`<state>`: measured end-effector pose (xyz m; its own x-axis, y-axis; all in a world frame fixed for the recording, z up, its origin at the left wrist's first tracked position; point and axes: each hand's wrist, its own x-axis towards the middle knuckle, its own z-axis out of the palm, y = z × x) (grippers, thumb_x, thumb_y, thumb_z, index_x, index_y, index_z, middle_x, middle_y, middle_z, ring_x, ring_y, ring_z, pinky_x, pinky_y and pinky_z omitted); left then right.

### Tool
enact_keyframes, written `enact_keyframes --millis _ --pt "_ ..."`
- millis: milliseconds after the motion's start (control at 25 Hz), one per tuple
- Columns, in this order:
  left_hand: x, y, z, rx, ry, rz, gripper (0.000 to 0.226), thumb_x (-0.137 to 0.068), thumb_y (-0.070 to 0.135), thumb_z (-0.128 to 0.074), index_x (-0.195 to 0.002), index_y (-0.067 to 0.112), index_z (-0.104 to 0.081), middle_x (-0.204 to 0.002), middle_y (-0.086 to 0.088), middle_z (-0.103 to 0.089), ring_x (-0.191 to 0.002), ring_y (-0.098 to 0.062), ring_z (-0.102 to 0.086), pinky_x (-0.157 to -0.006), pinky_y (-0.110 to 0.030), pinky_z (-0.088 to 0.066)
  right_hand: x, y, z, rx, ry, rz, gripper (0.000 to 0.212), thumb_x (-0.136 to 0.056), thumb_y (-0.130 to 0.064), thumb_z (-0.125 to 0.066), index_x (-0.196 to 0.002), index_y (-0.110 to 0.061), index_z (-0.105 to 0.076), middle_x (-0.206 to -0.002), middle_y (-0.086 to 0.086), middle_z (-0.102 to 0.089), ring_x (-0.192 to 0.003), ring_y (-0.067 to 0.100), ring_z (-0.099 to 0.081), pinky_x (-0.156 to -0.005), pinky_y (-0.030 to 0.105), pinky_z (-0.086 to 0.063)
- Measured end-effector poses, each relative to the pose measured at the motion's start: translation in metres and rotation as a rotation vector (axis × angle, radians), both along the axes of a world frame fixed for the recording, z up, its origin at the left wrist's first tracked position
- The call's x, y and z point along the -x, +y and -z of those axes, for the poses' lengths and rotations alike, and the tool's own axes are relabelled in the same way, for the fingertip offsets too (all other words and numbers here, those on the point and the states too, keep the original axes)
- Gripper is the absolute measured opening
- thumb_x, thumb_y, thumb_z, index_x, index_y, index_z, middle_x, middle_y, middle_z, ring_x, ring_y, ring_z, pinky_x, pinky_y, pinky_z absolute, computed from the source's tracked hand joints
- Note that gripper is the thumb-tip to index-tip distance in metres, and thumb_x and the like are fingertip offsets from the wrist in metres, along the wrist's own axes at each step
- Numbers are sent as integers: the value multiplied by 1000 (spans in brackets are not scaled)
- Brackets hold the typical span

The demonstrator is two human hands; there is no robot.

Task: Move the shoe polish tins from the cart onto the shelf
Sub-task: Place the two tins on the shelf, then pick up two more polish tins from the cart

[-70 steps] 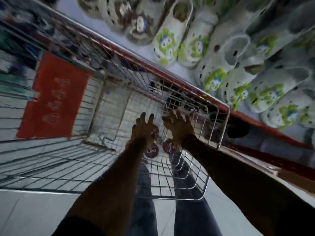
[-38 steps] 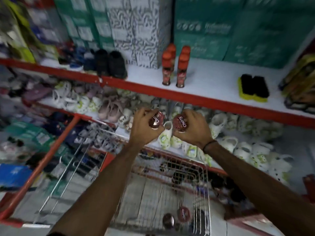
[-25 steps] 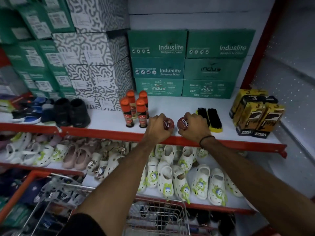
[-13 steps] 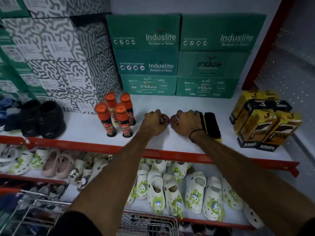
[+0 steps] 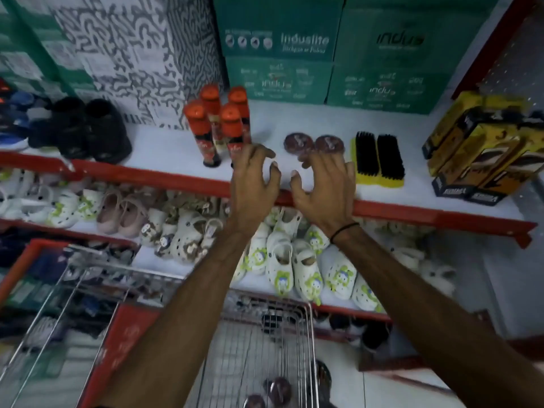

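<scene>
Showing the head view just after a release, read left to right.

Black shoes point(image 5: 85, 131): a pair at the left of the upper shelf point(image 5: 164, 154), clear of the work.

Polish bottles point(image 5: 217, 119): four orange-capped bottles standing upright, just left of the hands.

Left hand point(image 5: 254, 184): fingers spread and curled, grip released and holding nothing; it hovers over the shelf's front edge, near the bottles. Half a second ago it was closed round a tin.

Shelved tins point(image 5: 313, 142): two round shoe polish tins lying flat and side by side on the white shelf board, touching or nearly so, between the bottles and the brush. Both were in the hands a moment ago and now rest free.

Right hand point(image 5: 321, 187): likewise open and empty, a dark band at the wrist; its fingertips are near the right tin but apart from it.

Shoe brush point(image 5: 378, 157): two black-bristled, yellow-backed brushes just right of the tins.

Yellow cartons point(image 5: 482, 148): stacked boxes at the shelf's right end.

Cart point(image 5: 309, 334): wire trolley below, at bottom centre. At least two more tins point(image 5: 279, 387) lie on its floor; blur hides any further count.

Meaning for the task: one pair is delivered, so this cycle appears complete. The job is judged unfinished, as tins remain in the cart; the likely next move is a reach back down for them.
</scene>
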<state>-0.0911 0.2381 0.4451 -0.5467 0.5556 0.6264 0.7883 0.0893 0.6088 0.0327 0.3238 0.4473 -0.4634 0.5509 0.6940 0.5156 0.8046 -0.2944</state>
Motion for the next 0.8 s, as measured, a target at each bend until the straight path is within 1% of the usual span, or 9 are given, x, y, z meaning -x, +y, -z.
enact_keyframes --millis 120,240,360,480,520,600,720,760,800 --pt "-15 -71 53 -131 9 -120 14 -85 1 -63 -98 0 -68 -105 -17 -63 -99 -31 -61 -86 -36 -49 -10 -66 56 -31 1 -153 19 -81 -28 -62 -92 -14 -67 -88 1 -68 -83 28 -57 -73 40 -39" --pt "-28 -132 135 -41 -93 -179 17 -84 -3 -65 -100 -1 -66 -105 -18 -63 -98 -32 -62 -82 -39 -53 -26 -123 132 85 -59 -289 17 -82 -24 -63 -93 -13 -68 -87 1 -68 -82 27 -57 -72 40 -41" --pt "-53 -193 245 304 -241 -173 24 -86 3 -62 -109 1 -64 -112 -18 -63 -104 -31 -60 -87 -38 -52 -47 -170 233 324 -335 -394 29 -84 -28 -58 -105 -10 -66 -96 8 -68 -92 30 -60 -77 40 -51" --pt "-87 -243 340 795 -491 -27 44 -86 14 -66 -128 6 -55 -127 -16 -54 -112 -35 -59 -87 -42 -55 -75 -205 328 651 -930 -436 53 -83 -31 -60 -134 -16 -52 -127 12 -61 -117 36 -56 -92 49 -52" --pt "-96 -255 369 985 -574 30 52 -85 18 -70 -132 8 -51 -131 -16 -49 -113 -37 -59 -86 -43 -55 -83 -213 356 687 -1124 -435 61 -82 -30 -62 -140 -20 -45 -133 12 -55 -122 38 -52 -96 50 -49" --pt "-118 -271 413 1299 -701 149 65 -85 28 -74 -139 10 -45 -136 -20 -42 -118 -44 -57 -90 -44 -55 -100 -228 405 676 -1373 -438 68 -80 -25 -66 -142 -23 -39 -137 12 -49 -123 40 -48 -97 52 -45" --pt "-140 -270 462 1451 -749 222 57 -95 39 -53 -145 15 -44 -144 -20 -37 -129 -45 -51 -83 -29 -59 -110 -243 458 692 -1464 -443 60 -90 -14 -57 -146 -21 -38 -146 17 -40 -132 44 -40 -105 56 -41" --pt "-143 -264 474 1471 -685 220 61 -89 43 -53 -143 16 -46 -141 -18 -40 -127 -46 -53 -85 -36 -60 -108 -245 466 704 -1447 -430 54 -95 -13 -50 -147 -21 -38 -149 18 -36 -134 45 -37 -106 57 -39" --pt "-148 -260 483 1524 -626 227 68 -83 46 -62 -142 15 -45 -138 -17 -42 -123 -46 -56 -87 -44 -60 -108 -246 473 683 -1438 -416 51 -97 -13 -46 -147 -23 -39 -150 17 -34 -135 46 -35 -105 58 -40"
